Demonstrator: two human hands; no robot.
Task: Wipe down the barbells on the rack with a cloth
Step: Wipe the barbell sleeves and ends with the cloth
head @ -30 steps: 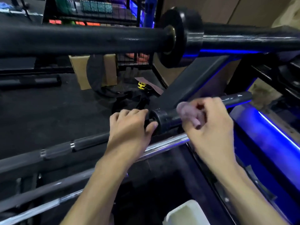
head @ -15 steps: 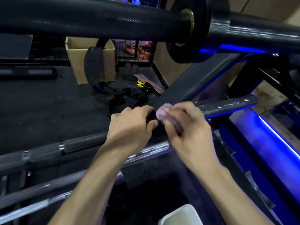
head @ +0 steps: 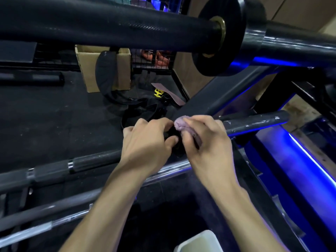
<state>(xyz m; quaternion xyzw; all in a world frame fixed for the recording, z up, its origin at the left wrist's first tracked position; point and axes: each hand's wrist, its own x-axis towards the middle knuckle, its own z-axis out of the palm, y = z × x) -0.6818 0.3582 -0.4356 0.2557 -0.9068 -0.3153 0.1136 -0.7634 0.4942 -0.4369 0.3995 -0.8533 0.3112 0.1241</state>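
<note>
A dark barbell (head: pixel 91 161) lies across the rack from lower left to right, its scuffed sleeve end (head: pixel 258 120) sticking out to the right. My left hand (head: pixel 147 142) grips the bar just left of its collar. Touching it on the right, my right hand (head: pixel 205 142) holds a bunched pale purple cloth (head: pixel 181 124) against the collar, which is mostly hidden under both hands. A thicker black barbell (head: pixel 109 26) with a round collar (head: pixel 231 33) runs across the top of the view.
Below the gripped bar lie a chrome bar (head: pixel 171 170) and a grey bar (head: pixel 45 210). A slanted black rack beam (head: pixel 227 93) rises right of the hands. A cardboard box (head: pixel 87 70) and black straps (head: pixel 141 110) sit on the floor. A white container (head: pixel 200 242) is at the bottom edge.
My right hand slid the cloth leftward along the sleeve to the collar, meeting my left hand. The left hand kept its grip. The view tilted slightly downward.
</note>
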